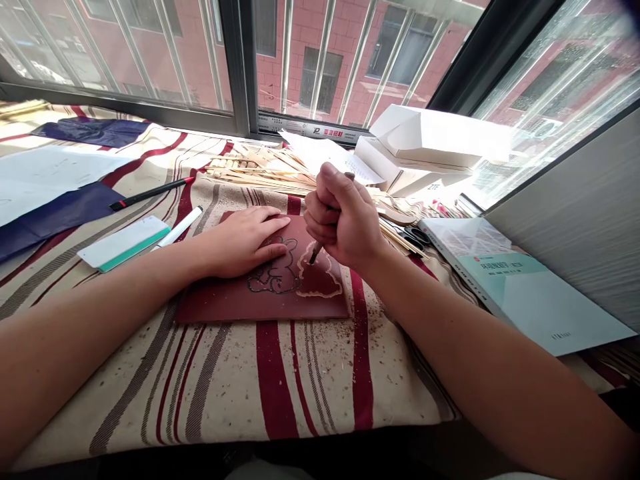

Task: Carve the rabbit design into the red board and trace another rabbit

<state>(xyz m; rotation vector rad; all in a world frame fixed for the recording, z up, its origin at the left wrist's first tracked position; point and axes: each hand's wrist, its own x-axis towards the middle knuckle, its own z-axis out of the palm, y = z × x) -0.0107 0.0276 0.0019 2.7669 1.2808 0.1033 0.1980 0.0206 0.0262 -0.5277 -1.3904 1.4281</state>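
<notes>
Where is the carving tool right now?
The carving tool is centre of the head view, gripped in the right hand, tip on the red-brown board, right of the left hand.

Carving tool (317, 251) — shaft mostly inside right hand (345, 220)

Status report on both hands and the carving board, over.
Left hand flat on red board. Right hand fisted around carving tool, tip at the pale cut outline. Nothing blocking; shavings on striped cloth.
</notes>
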